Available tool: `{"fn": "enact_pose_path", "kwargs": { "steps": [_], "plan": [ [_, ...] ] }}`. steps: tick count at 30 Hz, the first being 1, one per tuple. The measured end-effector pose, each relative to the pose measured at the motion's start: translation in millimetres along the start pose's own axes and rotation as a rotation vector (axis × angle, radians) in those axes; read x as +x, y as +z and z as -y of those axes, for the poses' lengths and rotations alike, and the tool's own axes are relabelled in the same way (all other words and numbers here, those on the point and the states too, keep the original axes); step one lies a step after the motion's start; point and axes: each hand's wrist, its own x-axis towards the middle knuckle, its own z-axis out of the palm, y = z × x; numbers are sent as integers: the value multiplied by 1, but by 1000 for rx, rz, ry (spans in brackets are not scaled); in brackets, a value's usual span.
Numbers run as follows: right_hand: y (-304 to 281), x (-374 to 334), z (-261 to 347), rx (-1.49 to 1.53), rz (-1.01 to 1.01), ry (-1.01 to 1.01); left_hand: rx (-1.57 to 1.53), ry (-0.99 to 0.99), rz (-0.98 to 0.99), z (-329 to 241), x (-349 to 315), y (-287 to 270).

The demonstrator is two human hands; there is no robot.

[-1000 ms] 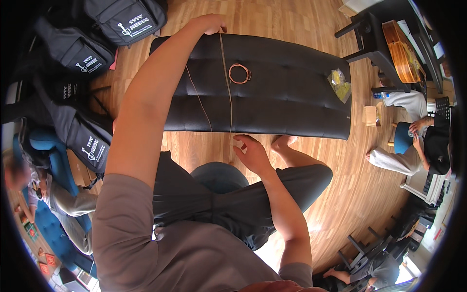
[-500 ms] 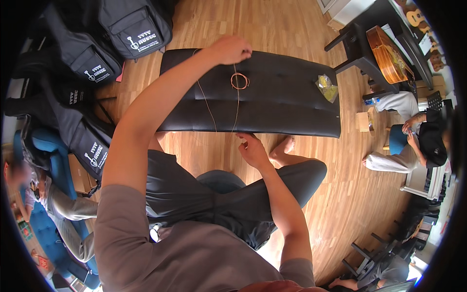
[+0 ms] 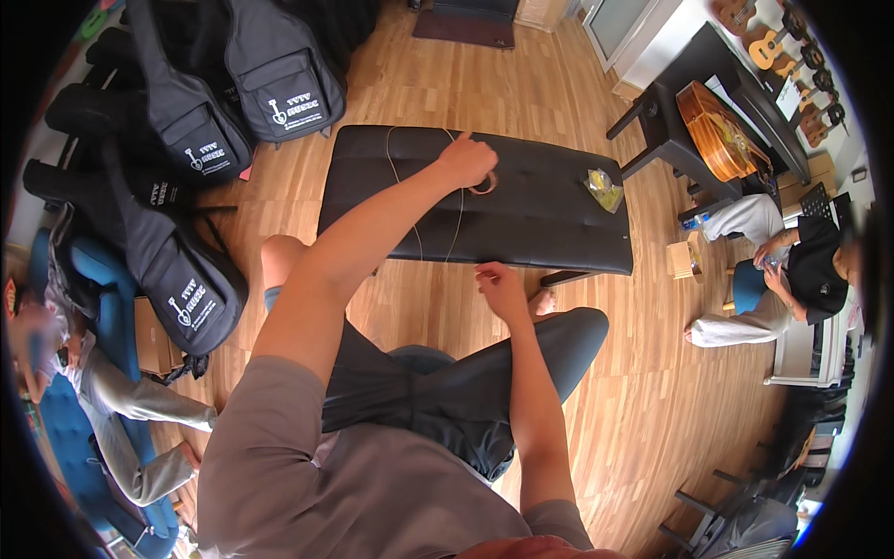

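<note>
A thin copper-coloured string (image 3: 458, 226) runs in long loose strands across a black padded bench (image 3: 549, 210) and over its near edge. Part of it is wound into a small coil (image 3: 486, 185), which shows beside the fingers of my left hand (image 3: 467, 161). That hand is closed over the bench at the coil, its fingertips partly hidden. My right hand (image 3: 500, 285) is held low, just off the bench's near edge, thumb and fingers pinched together. Whatever lies in that pinch is too small to make out. Toward the bench's right end lies a clear plastic packet (image 3: 604, 190) with yellowish contents.
Black guitar bags (image 3: 200, 140) stand at the left. An acoustic guitar (image 3: 715, 130) rests on a black bench at the upper right. One person (image 3: 810, 270) sits at the right near a small open cardboard box (image 3: 684, 257); another sits on a blue sofa (image 3: 84, 438) at the left.
My left hand has come back from the bench's far edge to the coil and now partly covers it. My right hand has shifted slightly right, and the whole view has moved.
</note>
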Motion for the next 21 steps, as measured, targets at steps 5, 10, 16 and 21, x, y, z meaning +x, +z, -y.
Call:
{"fn": "enact_pose_path", "kwargs": {
  "steps": [5, 10, 16, 21],
  "plan": [
    [-36, -1, 3, 398, -391, 14, -886, -146, -297, -70, -13, 0],
    [-67, 16, 42, 783, -498, 101, -1616, -443, -161, -118, -25, 40],
    [-92, 40, 13, 816, -448, 61, -1816, -379, -251, -146, -20, 69],
    [-90, 41, 3, 938, -378, 76, -1885, -380, -246, -138, -22, 82]
  ]
}}
